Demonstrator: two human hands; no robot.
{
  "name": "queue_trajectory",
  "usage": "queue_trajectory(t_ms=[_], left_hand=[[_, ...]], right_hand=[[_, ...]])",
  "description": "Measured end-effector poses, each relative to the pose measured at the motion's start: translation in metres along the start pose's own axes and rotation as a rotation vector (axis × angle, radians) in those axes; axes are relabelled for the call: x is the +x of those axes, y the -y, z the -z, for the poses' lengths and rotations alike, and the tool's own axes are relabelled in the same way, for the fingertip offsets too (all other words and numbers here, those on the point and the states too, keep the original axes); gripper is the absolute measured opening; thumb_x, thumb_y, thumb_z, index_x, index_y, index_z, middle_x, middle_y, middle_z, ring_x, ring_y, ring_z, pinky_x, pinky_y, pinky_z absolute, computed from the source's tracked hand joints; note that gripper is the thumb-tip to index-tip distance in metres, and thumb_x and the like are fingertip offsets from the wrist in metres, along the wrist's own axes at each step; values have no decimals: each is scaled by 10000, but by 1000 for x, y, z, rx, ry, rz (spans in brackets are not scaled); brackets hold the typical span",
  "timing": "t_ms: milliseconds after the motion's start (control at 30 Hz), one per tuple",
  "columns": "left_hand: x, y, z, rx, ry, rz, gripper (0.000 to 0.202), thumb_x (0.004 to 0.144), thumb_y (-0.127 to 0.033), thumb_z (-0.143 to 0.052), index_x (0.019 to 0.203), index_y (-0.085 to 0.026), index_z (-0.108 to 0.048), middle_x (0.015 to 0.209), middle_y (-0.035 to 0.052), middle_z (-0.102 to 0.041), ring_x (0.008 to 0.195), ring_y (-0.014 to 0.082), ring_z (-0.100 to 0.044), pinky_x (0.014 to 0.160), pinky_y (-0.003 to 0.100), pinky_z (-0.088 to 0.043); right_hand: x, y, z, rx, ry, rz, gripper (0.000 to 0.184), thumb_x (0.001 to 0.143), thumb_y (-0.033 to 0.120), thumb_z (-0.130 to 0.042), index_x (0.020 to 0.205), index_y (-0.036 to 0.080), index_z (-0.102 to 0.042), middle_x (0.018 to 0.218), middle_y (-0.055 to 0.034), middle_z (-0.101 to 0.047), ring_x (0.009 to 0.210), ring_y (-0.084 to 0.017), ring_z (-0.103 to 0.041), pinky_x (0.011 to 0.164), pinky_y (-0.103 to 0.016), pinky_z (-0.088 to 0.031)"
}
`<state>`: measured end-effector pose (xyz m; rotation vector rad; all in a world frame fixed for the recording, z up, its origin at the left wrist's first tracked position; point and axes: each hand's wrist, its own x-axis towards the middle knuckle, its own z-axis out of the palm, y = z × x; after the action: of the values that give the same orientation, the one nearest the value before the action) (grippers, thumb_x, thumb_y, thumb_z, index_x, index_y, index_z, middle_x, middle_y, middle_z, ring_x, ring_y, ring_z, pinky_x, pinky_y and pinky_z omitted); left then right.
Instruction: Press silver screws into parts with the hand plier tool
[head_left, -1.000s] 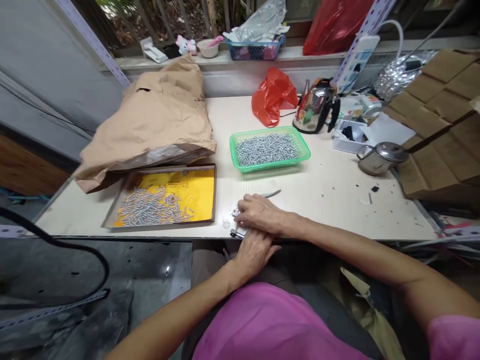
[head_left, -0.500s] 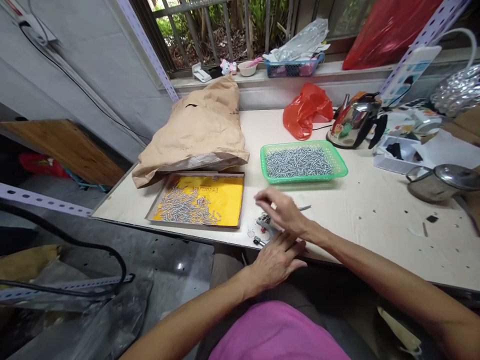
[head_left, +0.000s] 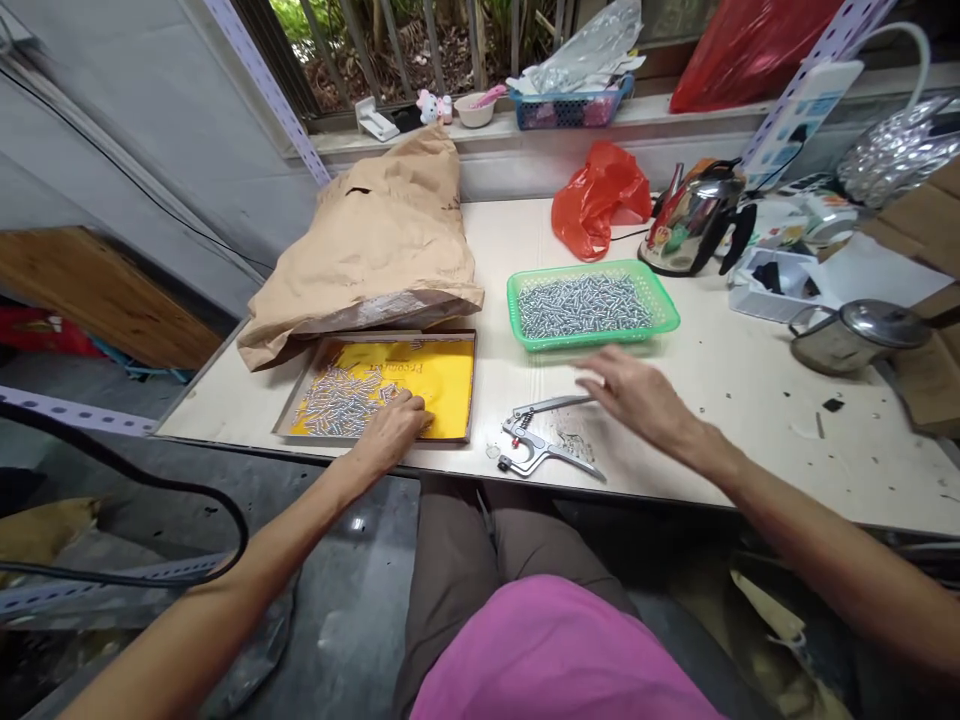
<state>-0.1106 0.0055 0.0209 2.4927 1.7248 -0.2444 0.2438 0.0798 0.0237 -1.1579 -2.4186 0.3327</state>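
Note:
My left hand (head_left: 394,428) rests fingers-down in the shallow tray with the yellow lining (head_left: 450,375), at the edge of its heap of small metal pins (head_left: 341,400); the fingers are curled on the pins and hidden. My right hand (head_left: 637,395) hovers above the table with fingers stretched out, blurred, holding nothing that I can see. It is just right of the metal pliers-like hand tool (head_left: 536,440), which lies free on the table. Beyond it stands the green basket (head_left: 667,310) full of metal pins (head_left: 581,303).
A brown paper sack (head_left: 375,240) lies behind the tray. A red plastic bag (head_left: 592,200), a steel kettle (head_left: 694,220), a steel pot (head_left: 851,335) and a white box (head_left: 757,290) stand at the back right. The table's front edge runs close to my lap.
My left hand left the tool and went left into the yellow tray. My right hand let go of the tool and moved right, toward the green basket. The view shifted left.

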Motion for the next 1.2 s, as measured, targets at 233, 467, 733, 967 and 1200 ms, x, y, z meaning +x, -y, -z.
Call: queue_trajectory(t_ms=[233,467,733,967,1200], left_hand=[[11,13,-5,-70,-18,4,223,846,-143,-460,708,-185,-630,805,104,-606,854,237,-523,734,331,-418],[11,-38,17,-608,-165,360,144,762,-330,-567,749,-199,-627,713,32,-642,637,166,-585,572,253,-431],[30,-129,0,-1476,180,618,273,675,-400,-677,687,-149,-572,512,-48,-531,334,25,-346,336,169,-232],[48,-127,-11,-1396,262,712,290,628,-369,-723,579,-150,-540,440,-57,-502,311,25,-354,328,172,-227],[60,-116,-9,-1310,453,669,250,633,-329,-717,553,-140,-575,385,-43,-490,303,38,-353,337,179,-222]], right_hand=[[-63,36,-36,42,364,11,261,957,300,-459,1159,185,-578,1044,-85,-584,873,-176,-594,740,-287,-468],[-49,31,-39,-148,415,15,193,971,216,-418,981,174,-607,963,-60,-588,797,-151,-552,661,-261,-364],[-42,11,-38,-245,368,64,190,976,238,-431,987,200,-617,929,-49,-589,793,-152,-520,644,-275,-291],[-44,12,-39,-204,346,50,172,967,192,-440,980,181,-612,928,-65,-582,794,-155,-500,645,-284,-276],[-45,12,-39,-188,333,54,182,970,191,-425,972,180,-607,928,-65,-588,803,-165,-499,660,-289,-283]])
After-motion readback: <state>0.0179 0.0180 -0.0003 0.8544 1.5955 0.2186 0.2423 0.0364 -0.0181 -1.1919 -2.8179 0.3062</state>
